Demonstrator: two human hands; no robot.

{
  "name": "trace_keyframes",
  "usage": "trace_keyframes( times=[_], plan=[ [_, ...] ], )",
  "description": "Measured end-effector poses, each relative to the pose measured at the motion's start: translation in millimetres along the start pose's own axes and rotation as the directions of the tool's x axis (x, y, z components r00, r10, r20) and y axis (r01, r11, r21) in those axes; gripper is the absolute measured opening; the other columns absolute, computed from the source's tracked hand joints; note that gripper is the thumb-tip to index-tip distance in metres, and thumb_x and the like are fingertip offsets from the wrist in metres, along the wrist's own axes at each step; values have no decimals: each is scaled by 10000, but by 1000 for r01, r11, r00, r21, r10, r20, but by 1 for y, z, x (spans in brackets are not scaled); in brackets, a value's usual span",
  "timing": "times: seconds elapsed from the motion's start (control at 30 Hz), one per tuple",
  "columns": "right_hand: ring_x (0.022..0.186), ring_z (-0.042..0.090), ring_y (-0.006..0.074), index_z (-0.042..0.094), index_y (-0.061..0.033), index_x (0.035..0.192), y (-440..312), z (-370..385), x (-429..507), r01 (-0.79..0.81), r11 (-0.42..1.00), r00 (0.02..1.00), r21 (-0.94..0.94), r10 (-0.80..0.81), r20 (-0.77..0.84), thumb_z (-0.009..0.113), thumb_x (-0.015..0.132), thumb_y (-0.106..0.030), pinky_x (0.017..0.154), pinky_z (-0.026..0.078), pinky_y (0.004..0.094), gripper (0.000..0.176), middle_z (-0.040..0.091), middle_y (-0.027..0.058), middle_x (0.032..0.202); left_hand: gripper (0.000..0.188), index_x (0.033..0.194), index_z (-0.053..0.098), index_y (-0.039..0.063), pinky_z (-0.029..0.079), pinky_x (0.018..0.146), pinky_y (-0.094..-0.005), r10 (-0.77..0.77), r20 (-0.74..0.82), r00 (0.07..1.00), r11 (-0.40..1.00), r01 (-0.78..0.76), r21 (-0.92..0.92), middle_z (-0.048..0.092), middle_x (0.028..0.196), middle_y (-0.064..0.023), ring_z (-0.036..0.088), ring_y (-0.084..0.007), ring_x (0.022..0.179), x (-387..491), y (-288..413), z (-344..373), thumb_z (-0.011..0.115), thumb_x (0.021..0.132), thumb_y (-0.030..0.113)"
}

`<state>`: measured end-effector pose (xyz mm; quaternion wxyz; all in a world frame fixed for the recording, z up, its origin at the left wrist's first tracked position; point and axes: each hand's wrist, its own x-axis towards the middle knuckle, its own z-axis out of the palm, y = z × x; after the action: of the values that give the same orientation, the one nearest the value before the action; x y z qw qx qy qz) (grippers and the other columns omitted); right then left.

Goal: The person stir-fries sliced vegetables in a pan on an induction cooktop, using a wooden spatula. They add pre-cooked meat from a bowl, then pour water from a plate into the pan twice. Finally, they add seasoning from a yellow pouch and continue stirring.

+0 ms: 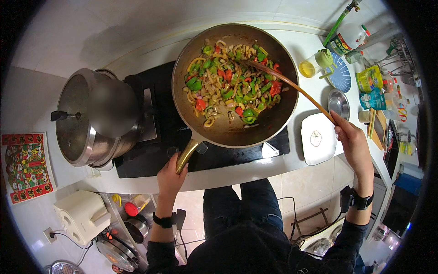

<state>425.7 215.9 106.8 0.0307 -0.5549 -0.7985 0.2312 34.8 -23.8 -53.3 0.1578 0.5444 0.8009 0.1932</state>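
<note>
A large brown frying pan stands on the black cooktop. My left hand is closed around its gold-coloured handle. In my right hand is the end of a long wooden spatula, whose tip is partly hidden in the food. Sliced green and red peppers, pale curved pieces and small browned pieces are spread over the pan's bottom. A white scallop-cornered dish lies beside my right hand, and a small metal bowl sits behind it.
A large metal steamer pot stands left of the pan. Right of it are an oil dispenser, a blue plate, a large bottle and seasoning pouches. A cream-coloured appliance is at lower left.
</note>
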Motion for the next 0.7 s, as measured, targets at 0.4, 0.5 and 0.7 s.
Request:
trace_keyframes(
  times=[0.4,0.5,0.7],
  plan=[
    [715,642,300,565,-141,1276,-1,-2,20,93,987,994,-131,-98,-38,570,915,-145,639,500,379,361,660,157,824,443,1196,551,93,541,640,-401,24,-27,999,1000,-24,18,665,902,-176,658,-356,764,-2,0,-3,705,798,212],
    [649,615,318,565,-136,1253,-14,-9,40,219,881,955,-420,-281,-90,564,916,-176,587,479,402,340,630,139,723,438,1201,548,98,535,644,-413,3,-7,1000,1000,-3,16,664,881,-179,655,-359,768,3,9,-14,691,810,235],
    [707,630,368,603,-67,1038,-32,-18,68,221,848,975,-482,-204,88,490,935,-162,608,483,455,180,623,186,721,420,1204,528,102,514,657,-442,-95,146,985,993,84,81,663,847,-174,651,-360,770,18,35,-47,649,835,260]
  ],
)
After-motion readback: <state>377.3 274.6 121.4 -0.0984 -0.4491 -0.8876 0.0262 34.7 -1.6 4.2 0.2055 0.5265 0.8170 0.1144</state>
